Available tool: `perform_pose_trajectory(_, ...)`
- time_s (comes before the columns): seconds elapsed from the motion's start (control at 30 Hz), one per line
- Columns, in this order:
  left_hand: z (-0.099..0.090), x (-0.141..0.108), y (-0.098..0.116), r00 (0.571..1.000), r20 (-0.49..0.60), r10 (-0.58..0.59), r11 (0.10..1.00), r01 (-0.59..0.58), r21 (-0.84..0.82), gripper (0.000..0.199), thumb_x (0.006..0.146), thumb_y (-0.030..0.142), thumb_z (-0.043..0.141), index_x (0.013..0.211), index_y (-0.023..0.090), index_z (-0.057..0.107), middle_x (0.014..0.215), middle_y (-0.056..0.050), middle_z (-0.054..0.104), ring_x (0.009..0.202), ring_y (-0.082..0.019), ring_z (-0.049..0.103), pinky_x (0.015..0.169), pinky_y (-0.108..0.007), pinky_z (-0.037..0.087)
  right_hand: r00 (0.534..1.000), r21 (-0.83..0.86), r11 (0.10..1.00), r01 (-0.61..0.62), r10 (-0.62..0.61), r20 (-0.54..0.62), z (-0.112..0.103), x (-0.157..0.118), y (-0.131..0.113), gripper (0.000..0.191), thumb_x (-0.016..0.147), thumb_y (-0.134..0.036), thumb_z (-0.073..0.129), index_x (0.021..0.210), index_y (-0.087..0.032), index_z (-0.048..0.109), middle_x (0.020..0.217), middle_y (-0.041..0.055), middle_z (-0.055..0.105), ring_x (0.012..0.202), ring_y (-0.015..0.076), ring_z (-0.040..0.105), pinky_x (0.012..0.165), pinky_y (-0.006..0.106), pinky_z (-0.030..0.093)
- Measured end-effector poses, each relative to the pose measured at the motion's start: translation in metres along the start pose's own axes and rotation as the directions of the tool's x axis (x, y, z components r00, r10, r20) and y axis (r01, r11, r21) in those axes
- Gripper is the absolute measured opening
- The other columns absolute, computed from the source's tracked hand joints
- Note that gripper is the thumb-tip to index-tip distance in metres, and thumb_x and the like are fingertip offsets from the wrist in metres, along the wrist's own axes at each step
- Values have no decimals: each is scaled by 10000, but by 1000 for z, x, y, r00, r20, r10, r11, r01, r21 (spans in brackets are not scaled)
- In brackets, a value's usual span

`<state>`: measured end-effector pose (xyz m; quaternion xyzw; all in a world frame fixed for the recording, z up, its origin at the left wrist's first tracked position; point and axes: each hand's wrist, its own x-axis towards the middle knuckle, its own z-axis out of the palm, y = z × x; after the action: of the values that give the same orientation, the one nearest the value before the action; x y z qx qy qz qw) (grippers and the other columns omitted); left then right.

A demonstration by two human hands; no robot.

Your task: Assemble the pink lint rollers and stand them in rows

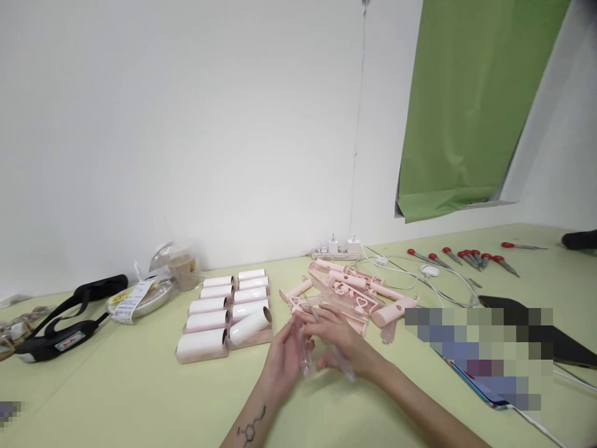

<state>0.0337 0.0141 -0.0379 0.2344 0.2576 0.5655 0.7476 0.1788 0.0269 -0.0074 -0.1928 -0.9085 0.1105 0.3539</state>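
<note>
My left hand [283, 358] is closed around a clear plastic piece [304, 359] that has a pink heart-shaped part [295, 302] near its far end. Close by on the right, my right hand [347, 339] has its fingers bent over the same spot, touching the pink end. A long greyish see-through strip [344, 361] runs under its fingers and sticks out toward me; blur hides its exact kind. Just beyond my hands lies a heap of pink plastic handles [347, 280] and clear covers. To the left, white lint rolls [201, 343] lie in two columns, one roll [250, 326] tilted.
Several red-ended pointed tools [473, 258] lie at the back right. White cables [436, 289] run from a power strip [336, 252] by the wall. A phone [485, 389] and a black flat object [550, 339] are at right; a black strap [77, 330] and wrapped container [152, 295] at left.
</note>
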Motion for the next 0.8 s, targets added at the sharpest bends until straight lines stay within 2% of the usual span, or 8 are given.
perform_pose_trajectory(0.1, 2, -3, 7, 997, -37, 73, 994, -70, 88, 173, 710, 317, 540, 811, 178, 516, 751, 32, 566, 487, -45, 465, 424, -160, 328, 968, 219, 966, -134, 175, -180, 0, -4, 3, 447, 870, -466, 259, 768, -202, 605, 783, 62, 653, 753, 172, 575, 713, 311, 419)
perform_pose_trajectory(0.2, 7, -5, 7, 998, 11, 59, 960, -60, 273, 231, 682, 389, 512, 794, 190, 478, 684, 53, 517, 417, -34, 391, 363, -153, 249, 959, 279, 935, -220, 260, -116, 1, -5, 3, 475, 894, -397, 233, 642, -193, 581, 650, 35, 620, 655, 153, 550, 662, 284, 414)
perform_pose_trajectory(0.27, 11, -7, 3, 997, 48, 57, 898, -72, 434, 242, 674, 409, 474, 779, 191, 460, 647, 55, 491, 386, -36, 358, 336, -157, 206, 952, 260, 930, -260, 291, -91, 2, -4, 2, 420, 894, -371, 250, 705, -192, 579, 626, 20, 598, 641, 150, 542, 643, 272, 409)
perform_pose_trajectory(0.37, 13, -10, -2, 991, 113, 71, 741, -128, 659, 227, 691, 406, 423, 752, 189, 446, 571, 58, 458, 355, -46, 306, 328, -177, 180, 916, 124, 933, -338, 356, -182, 3, -3, 2, 304, 867, -361, 327, 1071, -199, 485, 686, 8, 575, 631, 156, 526, 603, 270, 400)
perform_pose_trajectory(0.43, 12, -12, -4, 979, 177, 97, 600, -200, 774, 197, 685, 371, 459, 707, 176, 456, 521, 68, 403, 392, -52, 301, 370, -186, 211, 908, 16, 935, -353, 347, -235, 4, -3, 4, 326, 850, -319, 355, 1149, -206, 421, 751, 18, 567, 668, 162, 522, 605, 271, 392)
perform_pose_trajectory(0.53, 7, -14, -1, 957, 255, 137, 266, -283, 921, 188, 649, 306, 527, 577, 175, 414, 493, 75, 334, 459, -59, 303, 429, -197, 215, 957, -43, 974, -223, 211, -198, 6, -4, 6, 213, 824, -199, 322, 792, -195, 533, 647, 5, 538, 610, 138, 504, 553, 239, 374)
perform_pose_trajectory(0.63, 3, -16, 3, 952, 280, 127, -3, -281, 960, 276, 642, 309, 529, 506, 190, 320, 453, 79, 314, 445, -61, 289, 429, -210, 190, 974, -57, 989, -134, 121, -191, 10, -6, 7, 234, 769, -146, 311, 562, -203, 404, 503, -21, 461, 465, 108, 430, 454, 220, 327)
perform_pose_trajectory(0.8, 7, -18, 4, 928, 363, 89, -68, -358, 931, 272, 629, 285, 531, 516, 200, 299, 458, 84, 309, 440, -63, 285, 429, -205, 190, 967, -82, 991, -110, 88, -241, 11, -9, 6, 220, 741, -163, 288, 534, -214, 343, 459, -22, 448, 418, 103, 417, 423, 222, 318)
